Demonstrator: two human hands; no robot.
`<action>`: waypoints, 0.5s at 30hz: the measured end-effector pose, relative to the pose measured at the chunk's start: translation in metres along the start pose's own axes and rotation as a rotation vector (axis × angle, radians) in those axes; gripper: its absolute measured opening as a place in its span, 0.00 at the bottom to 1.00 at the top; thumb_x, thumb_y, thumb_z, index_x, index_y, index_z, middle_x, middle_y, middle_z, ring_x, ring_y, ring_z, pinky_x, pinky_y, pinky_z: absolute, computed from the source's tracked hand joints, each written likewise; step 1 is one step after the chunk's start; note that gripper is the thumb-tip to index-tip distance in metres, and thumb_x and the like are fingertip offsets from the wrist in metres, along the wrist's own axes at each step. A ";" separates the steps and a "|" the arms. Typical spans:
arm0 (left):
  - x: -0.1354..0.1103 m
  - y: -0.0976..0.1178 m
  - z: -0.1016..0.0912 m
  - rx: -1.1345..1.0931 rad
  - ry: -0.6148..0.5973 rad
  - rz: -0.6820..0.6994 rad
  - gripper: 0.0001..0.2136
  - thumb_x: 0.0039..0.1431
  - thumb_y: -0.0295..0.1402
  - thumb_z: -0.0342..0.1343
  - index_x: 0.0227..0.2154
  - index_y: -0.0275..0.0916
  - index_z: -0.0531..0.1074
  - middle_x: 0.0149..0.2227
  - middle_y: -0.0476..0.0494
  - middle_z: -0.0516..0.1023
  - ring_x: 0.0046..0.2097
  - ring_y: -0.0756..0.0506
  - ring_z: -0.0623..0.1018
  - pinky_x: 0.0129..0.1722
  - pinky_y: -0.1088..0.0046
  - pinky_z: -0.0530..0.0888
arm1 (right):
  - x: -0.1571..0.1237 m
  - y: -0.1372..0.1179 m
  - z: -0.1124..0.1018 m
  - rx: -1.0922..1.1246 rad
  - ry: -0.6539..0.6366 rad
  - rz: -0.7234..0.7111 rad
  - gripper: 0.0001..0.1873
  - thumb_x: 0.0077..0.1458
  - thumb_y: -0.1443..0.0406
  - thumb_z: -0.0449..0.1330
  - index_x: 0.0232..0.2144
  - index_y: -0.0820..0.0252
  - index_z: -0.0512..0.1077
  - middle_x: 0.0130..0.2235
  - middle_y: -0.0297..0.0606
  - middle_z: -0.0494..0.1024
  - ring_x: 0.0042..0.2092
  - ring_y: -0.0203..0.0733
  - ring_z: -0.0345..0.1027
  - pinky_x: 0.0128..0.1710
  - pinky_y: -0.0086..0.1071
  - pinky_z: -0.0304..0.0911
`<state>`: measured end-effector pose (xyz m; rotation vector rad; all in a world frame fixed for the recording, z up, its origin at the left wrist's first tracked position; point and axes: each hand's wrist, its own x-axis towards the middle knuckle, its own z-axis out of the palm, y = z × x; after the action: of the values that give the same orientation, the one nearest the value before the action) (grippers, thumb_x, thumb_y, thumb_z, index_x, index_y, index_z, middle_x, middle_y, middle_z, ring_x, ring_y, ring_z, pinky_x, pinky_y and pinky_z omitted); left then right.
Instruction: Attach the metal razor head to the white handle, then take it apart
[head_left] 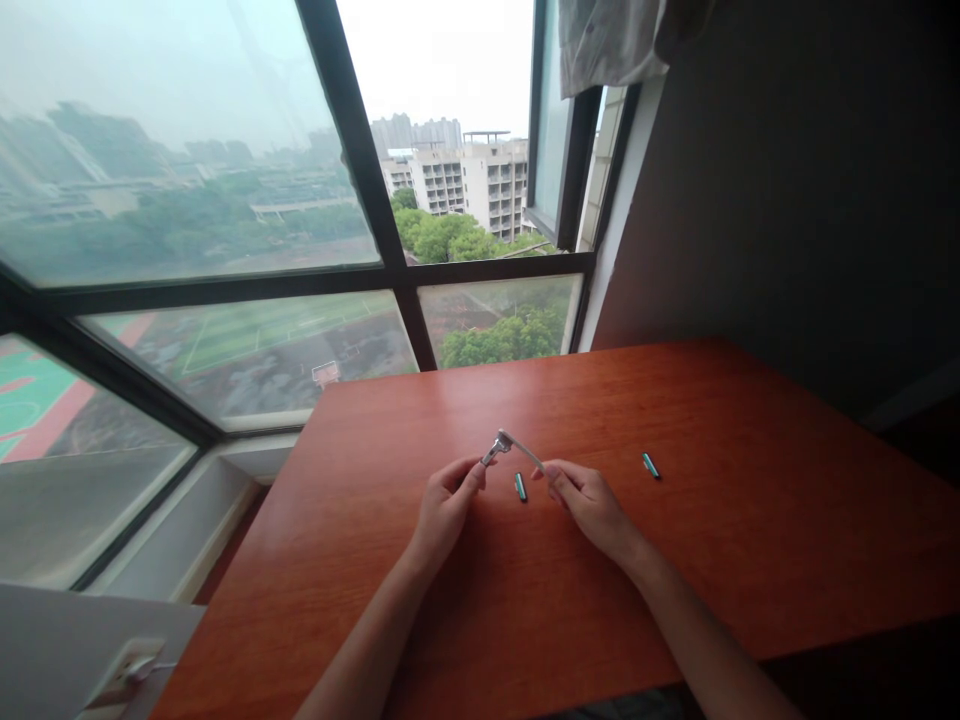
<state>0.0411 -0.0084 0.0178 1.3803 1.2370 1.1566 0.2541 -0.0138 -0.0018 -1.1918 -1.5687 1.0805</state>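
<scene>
My left hand [451, 500] is closed around a silver razor handle [491, 452], which points up and away from me over the table. In my right hand [589, 495], thumb and fingers pinch a thin, pale stick-like tool [527, 452]. Its far end meets the head of the razor; whether the end has bristles is too small to tell. Between my hands, on the tabletop, lies a green and black razor cartridge [520, 487]. A second razor cartridge [651, 465] rests farther right, apart from my right hand.
Both forearms reach over the reddish-brown wooden table [360, 560]. Behind it stands a dark-framed window [401, 280] with one pane swung open. A dark wall [750, 220] rises on the right, and a wall socket [131, 670] is at lower left.
</scene>
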 end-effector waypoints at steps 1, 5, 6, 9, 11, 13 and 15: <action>0.000 0.000 0.000 0.003 -0.001 0.010 0.16 0.54 0.42 0.58 0.37 0.35 0.79 0.24 0.48 0.70 0.29 0.48 0.67 0.30 0.75 0.63 | 0.000 0.001 0.000 0.028 -0.012 0.015 0.24 0.61 0.51 0.48 0.33 0.64 0.75 0.20 0.28 0.60 0.22 0.32 0.53 0.21 0.26 0.49; -0.001 0.000 0.000 0.024 0.038 0.050 0.15 0.55 0.42 0.57 0.38 0.35 0.79 0.26 0.48 0.71 0.31 0.48 0.67 0.31 0.76 0.64 | -0.001 0.002 0.000 0.109 -0.056 0.043 0.23 0.60 0.50 0.49 0.31 0.63 0.72 0.20 0.28 0.59 0.21 0.32 0.51 0.20 0.26 0.47; 0.000 0.000 0.000 0.027 0.050 0.061 0.16 0.56 0.42 0.57 0.38 0.35 0.79 0.26 0.48 0.71 0.31 0.48 0.68 0.31 0.76 0.64 | -0.001 0.001 0.000 0.123 -0.067 0.049 0.23 0.60 0.50 0.49 0.31 0.63 0.72 0.20 0.28 0.59 0.21 0.31 0.51 0.20 0.26 0.47; 0.000 -0.003 -0.001 0.032 0.060 0.091 0.16 0.56 0.41 0.57 0.40 0.34 0.78 0.27 0.47 0.70 0.32 0.48 0.67 0.31 0.76 0.64 | -0.001 0.002 -0.001 0.152 -0.085 0.068 0.23 0.60 0.50 0.49 0.31 0.63 0.72 0.20 0.28 0.59 0.21 0.31 0.50 0.19 0.25 0.46; 0.000 -0.005 -0.001 0.031 0.034 0.104 0.16 0.57 0.40 0.56 0.41 0.34 0.77 0.27 0.47 0.70 0.31 0.49 0.67 0.31 0.76 0.64 | -0.001 0.002 0.000 0.159 -0.081 0.077 0.23 0.60 0.50 0.49 0.31 0.63 0.72 0.20 0.28 0.59 0.21 0.31 0.50 0.19 0.25 0.46; -0.001 -0.007 0.000 0.026 -0.005 0.119 0.16 0.58 0.40 0.56 0.42 0.34 0.77 0.28 0.47 0.70 0.30 0.49 0.66 0.30 0.76 0.64 | -0.001 0.002 0.000 0.164 -0.073 0.085 0.24 0.60 0.50 0.50 0.31 0.64 0.72 0.20 0.28 0.59 0.21 0.31 0.50 0.19 0.25 0.45; -0.001 -0.007 0.002 0.026 -0.036 0.135 0.16 0.58 0.39 0.56 0.43 0.34 0.77 0.28 0.47 0.71 0.30 0.49 0.66 0.30 0.76 0.63 | -0.001 0.003 0.000 0.169 -0.061 0.094 0.24 0.60 0.49 0.50 0.33 0.64 0.73 0.20 0.28 0.58 0.21 0.31 0.49 0.19 0.25 0.44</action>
<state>0.0418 -0.0094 0.0101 1.5170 1.1519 1.2062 0.2550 -0.0139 -0.0045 -1.1364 -1.4475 1.2946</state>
